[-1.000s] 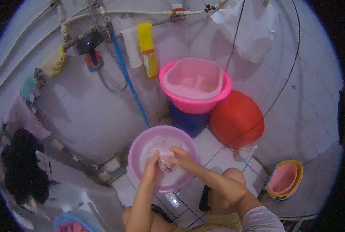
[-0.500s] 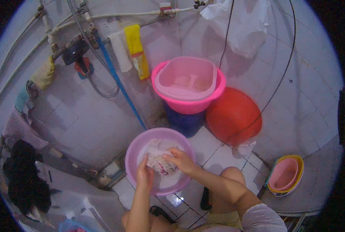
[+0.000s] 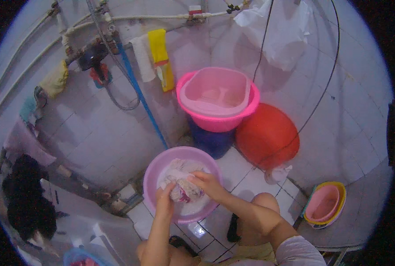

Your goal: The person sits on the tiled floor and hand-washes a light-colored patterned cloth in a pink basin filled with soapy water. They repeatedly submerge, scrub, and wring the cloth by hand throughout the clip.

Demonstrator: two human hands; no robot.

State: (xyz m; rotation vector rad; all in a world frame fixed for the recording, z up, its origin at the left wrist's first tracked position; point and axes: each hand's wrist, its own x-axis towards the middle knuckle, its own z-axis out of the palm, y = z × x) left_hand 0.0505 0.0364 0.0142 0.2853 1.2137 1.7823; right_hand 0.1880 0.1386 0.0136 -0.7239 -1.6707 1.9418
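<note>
A light purple basin [image 3: 150, 186] stands on the tiled floor in front of my knees, with whitish, sudsy-looking water in it. Bunched up in its middle is a wet, pale cloth [image 3: 183, 193] with dark pink or purple patches. From the near left, my left hand [image 3: 165, 197] grips one side of the cloth, thumb on top. My right hand [image 3: 207, 183] comes in from the right and holds the opposite side, its fingers closed at the upper edge. Folds of the cloth hide some fingertips.
Behind the basin, a pink tub [image 3: 213, 122] holding a paler one rests on a blue bucket [image 3: 213, 144]. A red basin [image 3: 268, 137] leans on the wall. Small stacked basins [image 3: 323, 204] sit at right. A blue hose [image 3: 144, 106] hangs at left, near a white appliance [image 3: 80, 217].
My left hand has shifted slightly right, toward my right hand, and the cloth between them is bunched a little tighter. The whole view has tilted slightly.
</note>
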